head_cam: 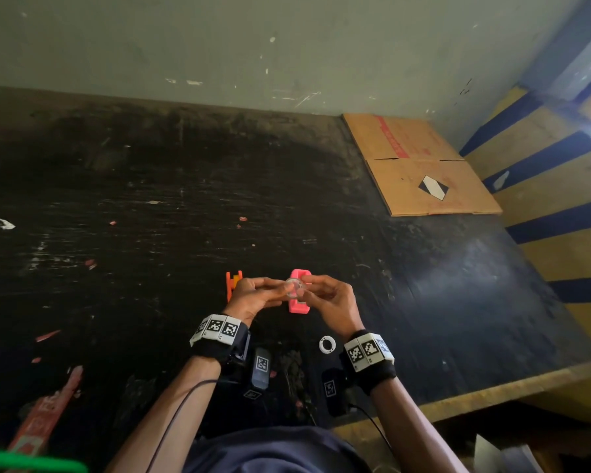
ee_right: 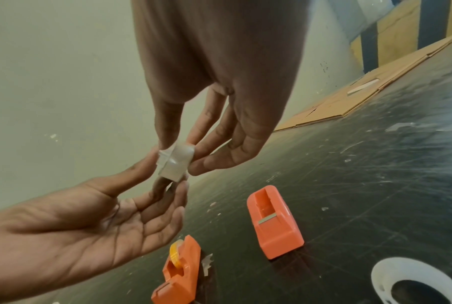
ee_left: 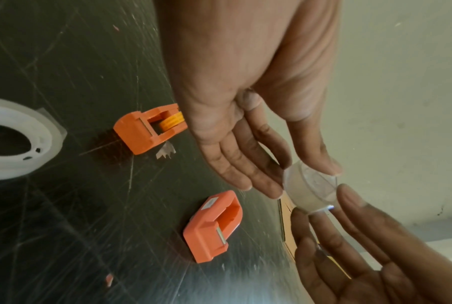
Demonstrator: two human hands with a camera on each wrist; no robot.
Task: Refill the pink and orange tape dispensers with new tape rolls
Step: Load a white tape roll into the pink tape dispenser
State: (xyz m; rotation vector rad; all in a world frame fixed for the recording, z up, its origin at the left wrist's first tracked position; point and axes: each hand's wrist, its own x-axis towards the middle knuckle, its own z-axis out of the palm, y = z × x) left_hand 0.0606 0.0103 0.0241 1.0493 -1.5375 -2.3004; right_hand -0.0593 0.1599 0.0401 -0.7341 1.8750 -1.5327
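Note:
A clear tape roll (head_cam: 294, 288) (ee_left: 308, 189) (ee_right: 175, 162) hangs above the dark table. My left hand (head_cam: 273, 288) (ee_left: 303, 180) and right hand (head_cam: 313, 290) (ee_right: 180, 154) both pinch it between thumb and fingertips. Right under the roll stands the pink dispenser (head_cam: 299, 303) (ee_left: 212, 226) (ee_right: 274, 222), its slot empty. The orange dispenser (head_cam: 233, 283) (ee_left: 149, 129) (ee_right: 178, 273) sits to its left with a yellow spool in it. A white plastic ring (head_cam: 327, 345) (ee_left: 12, 139) (ee_right: 414, 283) lies near my right wrist.
A flattened cardboard sheet (head_cam: 420, 165) lies at the table's far right corner by the wall. The table's right edge (head_cam: 492, 394) runs diagonally close to my right forearm. Scraps of tape and a red strip (head_cam: 45, 414) lie on the left part of the table.

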